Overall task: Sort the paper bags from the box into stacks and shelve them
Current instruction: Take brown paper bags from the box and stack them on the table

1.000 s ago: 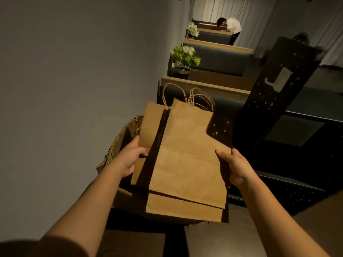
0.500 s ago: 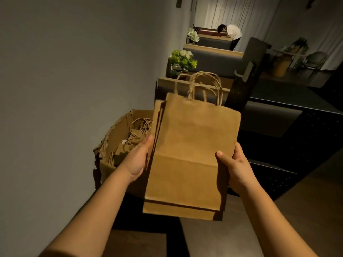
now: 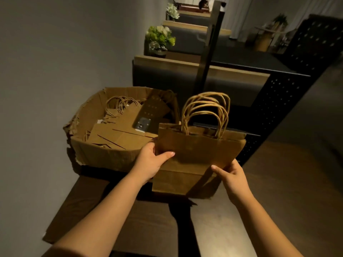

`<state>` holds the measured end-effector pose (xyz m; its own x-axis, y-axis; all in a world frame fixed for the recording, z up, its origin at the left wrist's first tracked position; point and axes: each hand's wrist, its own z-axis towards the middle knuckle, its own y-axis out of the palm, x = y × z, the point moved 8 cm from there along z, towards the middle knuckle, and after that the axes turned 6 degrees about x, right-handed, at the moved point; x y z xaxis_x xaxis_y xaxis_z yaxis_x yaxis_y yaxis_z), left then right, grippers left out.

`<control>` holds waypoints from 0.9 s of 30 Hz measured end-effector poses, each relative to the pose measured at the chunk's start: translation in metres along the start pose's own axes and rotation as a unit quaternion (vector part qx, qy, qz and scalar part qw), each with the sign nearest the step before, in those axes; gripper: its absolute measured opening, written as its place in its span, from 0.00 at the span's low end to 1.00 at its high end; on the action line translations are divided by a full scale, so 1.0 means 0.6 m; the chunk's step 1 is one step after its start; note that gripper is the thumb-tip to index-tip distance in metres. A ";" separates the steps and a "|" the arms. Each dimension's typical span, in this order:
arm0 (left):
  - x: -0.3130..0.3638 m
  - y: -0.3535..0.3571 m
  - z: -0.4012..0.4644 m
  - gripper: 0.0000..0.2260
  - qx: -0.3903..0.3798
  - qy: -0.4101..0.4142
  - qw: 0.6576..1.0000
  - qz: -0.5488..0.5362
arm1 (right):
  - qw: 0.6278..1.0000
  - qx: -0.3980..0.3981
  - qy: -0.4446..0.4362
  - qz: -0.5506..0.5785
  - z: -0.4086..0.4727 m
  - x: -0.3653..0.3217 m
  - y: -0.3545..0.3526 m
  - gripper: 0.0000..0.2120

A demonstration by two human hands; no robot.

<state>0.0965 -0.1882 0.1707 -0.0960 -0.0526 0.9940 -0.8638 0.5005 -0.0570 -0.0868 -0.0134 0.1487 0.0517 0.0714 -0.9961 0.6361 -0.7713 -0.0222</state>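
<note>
Now: A Gathered Stack Held Beside the Box

Seen from the head camera, a stack of paper bags (image 3: 196, 156) is held upright between both hands, just at the 3 o'clock side of the torn cardboard box (image 3: 104, 153). The left hand (image 3: 151, 161) is clamped on the stack's left edge, thumb laid across the front. The right hand (image 3: 232, 175) is gripped on the lower right corner, fingers (image 3: 218, 168) wrapped behind. The long axis runs from 6 to 12 o'clock, handles (image 3: 206, 112) uppermost. More bags (image 3: 115, 130) are left lying flat inside the box. The stack is judged ready to be squared on the bench (image 3: 130, 219) below; neither hand is clearly nearer.
</note>
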 end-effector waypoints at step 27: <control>-0.226 0.109 -0.042 0.15 -0.046 -0.131 0.966 0.220 | 0.979 0.009 0.163 -0.125 -0.031 0.189 -0.107 0.15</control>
<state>0.0652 -0.1266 0.0345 -0.5757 -0.0279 0.8172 -0.6646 0.5981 -0.4478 -0.1073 0.0559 0.0388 0.1410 0.4553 -0.8791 0.6460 -0.7152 -0.2668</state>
